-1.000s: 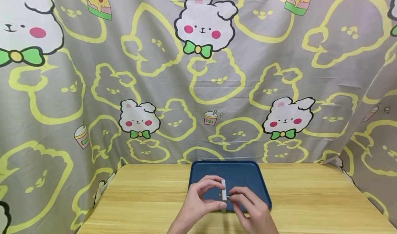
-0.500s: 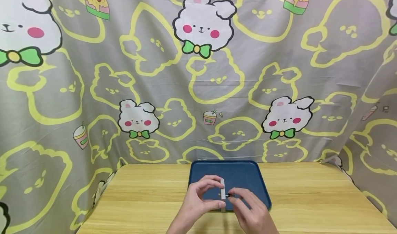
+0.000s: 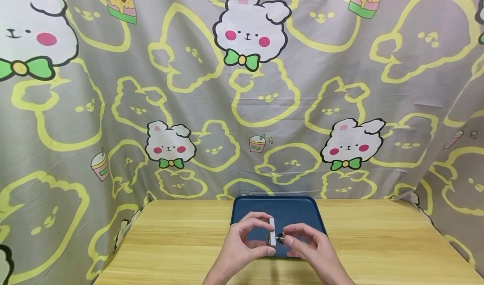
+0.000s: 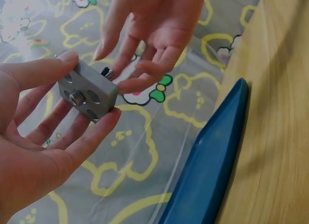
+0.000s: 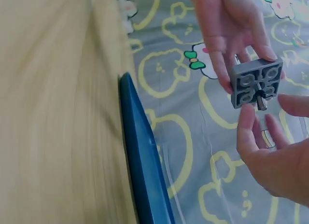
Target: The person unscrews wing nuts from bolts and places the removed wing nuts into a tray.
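Note:
My left hand (image 3: pixel 239 244) holds a grey square block (image 3: pixel 272 233) by its edges, upright above the tray. In the left wrist view the block (image 4: pixel 89 91) shows several round recesses and a bolt head (image 4: pixel 76 98) at its middle. On the opposite face, in the right wrist view, a metal bolt shank (image 5: pixel 262 104) sticks out with a small dark piece (image 5: pixel 260 93) around it; its exact kind is unclear. My right hand (image 3: pixel 311 245) is beside that bolt end, thumb and fingers spread loosely around it, not pinching it.
A blue tray (image 3: pixel 280 205) lies on the wood-grain table (image 3: pixel 181 230) under the hands. Behind and at both sides hangs a grey curtain (image 3: pixel 211 108) printed with cartoon bears.
My right thumb and fingers, earlier together at the dark piece on the bolt, have spread apart and shifted slightly right, exposing it. The left hand keeps its hold on the block.

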Available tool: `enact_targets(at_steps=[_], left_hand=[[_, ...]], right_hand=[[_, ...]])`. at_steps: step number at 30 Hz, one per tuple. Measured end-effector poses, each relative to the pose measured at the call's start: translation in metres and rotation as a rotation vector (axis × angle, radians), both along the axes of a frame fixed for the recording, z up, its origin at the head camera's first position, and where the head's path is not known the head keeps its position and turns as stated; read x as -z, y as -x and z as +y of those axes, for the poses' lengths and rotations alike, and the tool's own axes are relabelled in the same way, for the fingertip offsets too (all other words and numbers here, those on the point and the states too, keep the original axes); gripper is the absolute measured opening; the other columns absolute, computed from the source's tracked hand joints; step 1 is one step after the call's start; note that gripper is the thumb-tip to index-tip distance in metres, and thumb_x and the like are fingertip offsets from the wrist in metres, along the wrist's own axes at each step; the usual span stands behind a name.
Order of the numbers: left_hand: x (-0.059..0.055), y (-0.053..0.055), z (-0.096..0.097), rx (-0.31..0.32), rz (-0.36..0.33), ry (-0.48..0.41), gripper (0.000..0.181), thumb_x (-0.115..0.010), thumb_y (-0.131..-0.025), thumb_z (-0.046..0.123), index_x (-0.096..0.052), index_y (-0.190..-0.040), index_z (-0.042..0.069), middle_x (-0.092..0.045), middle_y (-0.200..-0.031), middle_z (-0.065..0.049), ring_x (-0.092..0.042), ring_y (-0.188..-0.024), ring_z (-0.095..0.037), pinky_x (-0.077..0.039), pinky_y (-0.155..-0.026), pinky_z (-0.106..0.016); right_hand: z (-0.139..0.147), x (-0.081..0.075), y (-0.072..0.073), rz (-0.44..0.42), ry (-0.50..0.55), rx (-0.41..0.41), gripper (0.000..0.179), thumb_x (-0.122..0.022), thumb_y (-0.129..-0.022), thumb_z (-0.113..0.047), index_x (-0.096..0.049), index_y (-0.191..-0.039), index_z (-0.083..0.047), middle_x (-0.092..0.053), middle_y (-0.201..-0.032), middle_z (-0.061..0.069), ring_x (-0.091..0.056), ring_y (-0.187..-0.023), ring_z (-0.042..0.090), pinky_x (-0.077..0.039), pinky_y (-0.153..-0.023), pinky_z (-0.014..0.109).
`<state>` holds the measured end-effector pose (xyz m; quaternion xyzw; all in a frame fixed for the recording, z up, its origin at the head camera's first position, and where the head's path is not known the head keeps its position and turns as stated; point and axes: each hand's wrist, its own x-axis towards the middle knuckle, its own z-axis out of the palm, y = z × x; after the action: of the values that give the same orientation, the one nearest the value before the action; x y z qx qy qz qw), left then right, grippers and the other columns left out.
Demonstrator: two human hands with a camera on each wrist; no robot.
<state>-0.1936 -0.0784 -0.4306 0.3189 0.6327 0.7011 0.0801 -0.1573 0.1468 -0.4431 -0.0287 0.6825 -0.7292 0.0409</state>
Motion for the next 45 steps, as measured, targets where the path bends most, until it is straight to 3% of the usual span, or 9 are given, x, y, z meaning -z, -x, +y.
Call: enact_targets(at_steps=[4,11,18,25,30,34,37,42,45], left_hand=[[-0.001,-0.003,0.002,0.004,0.029,0.022,0.036,-0.084,-0.084,0.0,-0.071,-0.117,0.0,-0.054,-0.139,-0.016,-0.054,-0.128,-0.034,-0.061,-0.09,-0.044],[0.0,-0.004,0.004,0.001,0.048,0.035,0.035,-0.084,-0.084,0.001,-0.071,-0.117,0.0,-0.054,-0.138,-0.015,-0.055,-0.127,-0.032,-0.062,-0.088,-0.042],[0.002,-0.004,0.006,-0.009,0.043,0.051,0.035,-0.085,-0.083,0.002,-0.072,-0.115,0.003,-0.055,-0.137,-0.013,-0.056,-0.126,-0.031,-0.062,-0.085,-0.04],[0.003,-0.003,0.006,-0.012,0.035,0.053,0.035,-0.085,-0.083,0.002,-0.073,-0.115,0.005,-0.056,-0.137,-0.013,-0.056,-0.125,-0.03,-0.062,-0.085,-0.04],[0.003,-0.001,0.005,0.004,0.015,0.029,0.035,-0.084,-0.083,0.001,-0.072,-0.117,0.002,-0.055,-0.138,-0.017,-0.056,-0.127,-0.033,-0.062,-0.088,-0.042],[0.003,0.0,0.003,0.01,0.003,0.017,0.035,-0.084,-0.084,0.001,-0.071,-0.117,0.001,-0.054,-0.138,-0.021,-0.055,-0.128,-0.037,-0.062,-0.088,-0.043],[0.003,0.001,0.002,0.008,-0.004,0.016,0.036,-0.083,-0.085,0.002,-0.071,-0.118,0.001,-0.054,-0.138,-0.019,-0.056,-0.128,-0.035,-0.062,-0.088,-0.043],[0.004,0.002,0.001,0.011,-0.011,0.008,0.038,-0.083,-0.085,0.002,-0.069,-0.12,-0.003,-0.054,-0.139,-0.019,-0.057,-0.129,-0.03,-0.061,-0.089,-0.044],[0.004,0.002,0.0,0.008,-0.021,0.006,0.038,-0.083,-0.085,0.002,-0.069,-0.12,-0.002,-0.054,-0.139,-0.019,-0.056,-0.129,-0.03,-0.062,-0.088,-0.044]], right_hand=[[0.004,0.002,0.004,-0.087,0.048,-0.083,0.043,-0.069,-0.101,-0.026,-0.061,-0.132,0.003,-0.066,-0.117,0.012,-0.069,-0.104,0.026,-0.062,-0.088,0.042],[0.009,0.004,0.003,-0.113,0.11,-0.16,0.043,-0.071,-0.099,-0.019,-0.059,-0.132,0.007,-0.072,-0.111,0.012,-0.073,-0.098,0.026,-0.063,-0.085,0.035],[0.009,0.007,0.005,-0.125,0.14,-0.166,0.035,-0.073,-0.097,-0.014,-0.063,-0.125,0.005,-0.074,-0.106,0.014,-0.075,-0.094,0.023,-0.063,-0.084,0.034],[0.006,0.006,0.004,-0.056,0.077,-0.133,0.033,-0.075,-0.096,-0.015,-0.064,-0.118,0.007,-0.074,-0.102,0.014,-0.075,-0.094,0.026,-0.063,-0.082,0.037],[0.0,0.006,0.0,0.088,-0.042,-0.056,0.031,-0.076,-0.094,-0.013,-0.064,-0.114,0.008,-0.071,-0.103,0.018,-0.076,-0.091,0.027,-0.064,-0.079,0.039],[-0.008,0.007,-0.006,0.252,-0.211,0.042,0.019,-0.077,-0.093,-0.012,-0.069,-0.106,-0.002,-0.07,-0.099,0.01,-0.075,-0.086,0.02,-0.064,-0.075,0.032],[-0.013,0.01,-0.008,0.463,-0.339,0.119,0.015,-0.08,-0.09,-0.008,-0.071,-0.101,-0.013,-0.07,-0.095,-0.003,-0.072,-0.082,0.013,-0.063,-0.069,0.026],[-0.015,0.017,-0.004,0.887,-0.499,0.184,0.038,-0.082,-0.082,0.007,-0.07,-0.102,-0.022,-0.068,-0.102,-0.009,-0.068,-0.085,0.008,-0.059,-0.065,0.019],[-0.013,0.02,-0.002,1.018,-0.532,0.174,0.02,-0.079,-0.092,-0.009,-0.07,-0.103,-0.023,-0.067,-0.108,-0.005,-0.067,-0.089,0.01,-0.056,-0.075,0.014]])
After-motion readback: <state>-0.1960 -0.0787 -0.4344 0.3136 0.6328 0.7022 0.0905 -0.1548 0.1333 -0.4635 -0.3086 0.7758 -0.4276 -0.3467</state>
